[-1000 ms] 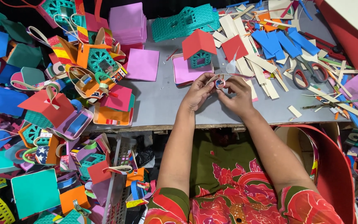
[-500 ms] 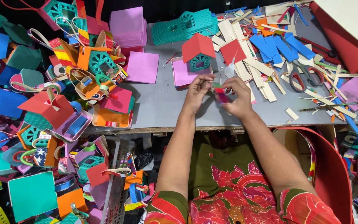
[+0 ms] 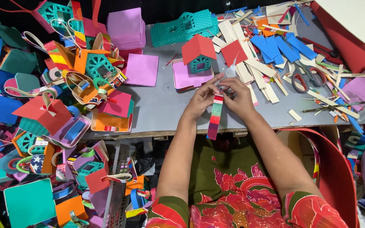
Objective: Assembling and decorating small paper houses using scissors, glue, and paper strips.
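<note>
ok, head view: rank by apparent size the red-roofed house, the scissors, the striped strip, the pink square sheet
1. Pink sheet and red-roofed house: look about alike, won't split them.
2. Striped strip, long but narrow; held up by both hands, nearer the camera, so unsure.
3. Scissors, partly buried.

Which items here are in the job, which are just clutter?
In hand: striped paper strip, pinched by left hand and right hand; small glue bottle at the fingertips.
Lying about: scissors, pink sheet stack, red-roofed paper house, blue strips.
</note>
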